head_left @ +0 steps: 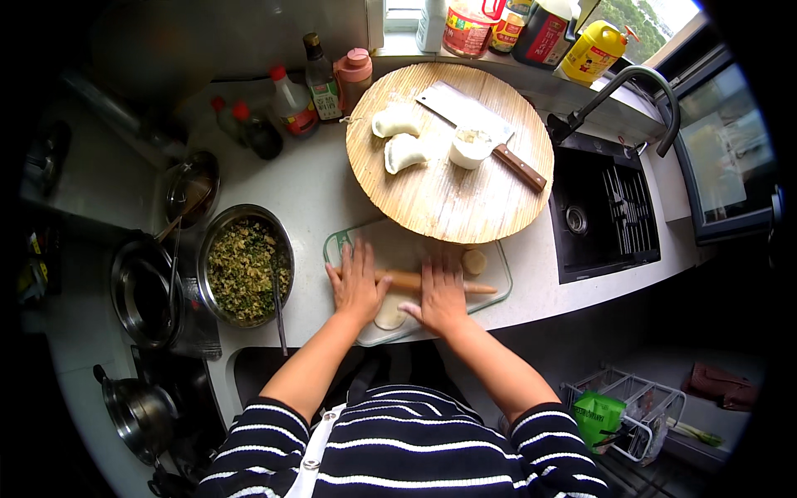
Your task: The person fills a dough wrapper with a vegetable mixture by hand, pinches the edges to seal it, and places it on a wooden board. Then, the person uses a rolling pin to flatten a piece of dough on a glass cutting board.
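Note:
My left hand (359, 284) and my right hand (442, 295) lie palm down on a wooden rolling pin (403, 282), fingers stretched out and apart. The pin crosses a pale cutting board with a green rim (390, 236), its tapered right end showing past my right hand. A flattened round of dough (390, 314) lies on the board between my hands, just on the near side of the pin. By my right fingertips sits a small ball of dough (474, 261). My right fingertips are slightly blurred.
Behind the board is a round wooden board (448, 212) with two filled dumplings (404, 153), a white cup (471, 149) and a cleaver (473, 116). At left stands a steel bowl of chopped filling (245, 270). Bottles (322, 83) line the back; a black sink (610, 207) is right.

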Available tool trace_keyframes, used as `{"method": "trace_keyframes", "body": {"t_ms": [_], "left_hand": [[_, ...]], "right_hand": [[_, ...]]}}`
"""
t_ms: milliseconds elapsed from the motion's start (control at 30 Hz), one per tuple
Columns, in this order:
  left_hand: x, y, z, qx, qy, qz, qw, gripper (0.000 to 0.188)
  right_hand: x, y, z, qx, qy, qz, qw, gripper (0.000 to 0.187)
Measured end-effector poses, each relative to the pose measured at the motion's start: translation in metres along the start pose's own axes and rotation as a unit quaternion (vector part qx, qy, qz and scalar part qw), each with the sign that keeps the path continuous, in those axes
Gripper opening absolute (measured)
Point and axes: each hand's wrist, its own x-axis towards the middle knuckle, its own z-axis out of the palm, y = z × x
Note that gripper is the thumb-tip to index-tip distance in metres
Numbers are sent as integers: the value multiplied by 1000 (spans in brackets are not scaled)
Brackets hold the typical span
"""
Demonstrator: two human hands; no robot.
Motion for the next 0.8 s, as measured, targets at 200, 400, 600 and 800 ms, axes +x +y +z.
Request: {"method": "trace_keyframes", "body": {"t_ms": [200, 400, 600, 800], "left_hand": [[-82, -25, 36, 41, -10, 35, 999, 86], [14, 9, -1, 20, 27, 5, 999, 76], [-81, -14, 20, 47, -43, 59, 996, 81], [9, 11, 1, 38, -30, 52, 997, 81]], "right_hand": [[-66, -3, 11, 3, -9, -108, 994, 106], [22, 19, 12, -9, 62, 30, 998, 107], [-103, -15, 17, 36, -51, -53, 997, 109], [-20, 2, 2, 13, 35, 91, 995, 100]]}}
